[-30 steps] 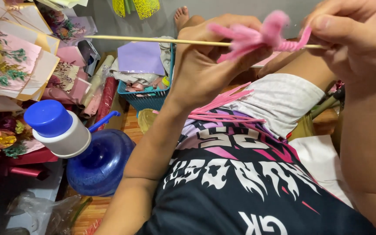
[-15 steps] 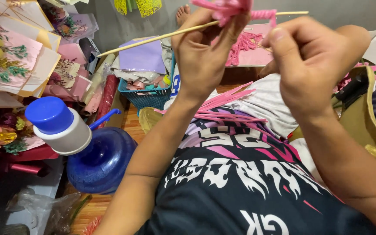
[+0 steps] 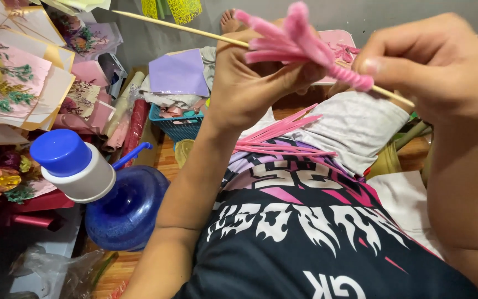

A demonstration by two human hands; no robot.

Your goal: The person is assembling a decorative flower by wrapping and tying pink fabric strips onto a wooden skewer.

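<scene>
A person seated on the floor is holding up a thin wooden stick point(image 3: 183, 27) wrapped at one stretch with pink pipe cleaner point(image 3: 297, 44), the left hand point(image 3: 250, 83) pinching the fuzzy bundle with fingers curled tight around it, the right hand point(image 3: 443, 72) clenching the stick's near end between thumb and fingertips. The wrapped piece is hovering above a blue water jug point(image 3: 123, 207) and to its right, level with the person's raised knees. The stick's long axis is running diagonally, its bare tip pointing up and away from the jug toward the far wall, its other end dropping into the right hand; the loose pink ends are fanning outward at the top of the coil. Spare pink pipe cleaners point(image 3: 283, 135) are lying across the lap, to the right of the jug. Beyond the jug, a teal basket point(image 3: 175, 127) is sitting under a lilac sheet point(image 3: 179, 72), with paper-wrapped bouquets point(image 3: 23, 88) to the jug's left. The risk, judging by the grip, is that the coil is sitting loosely on a smooth stick: a slackening pinch could be letting the winding slide or unspool, and too hard a twist between two opposed hands could be snapping the slender stick or splaying the fanned ends out of shape.
</scene>
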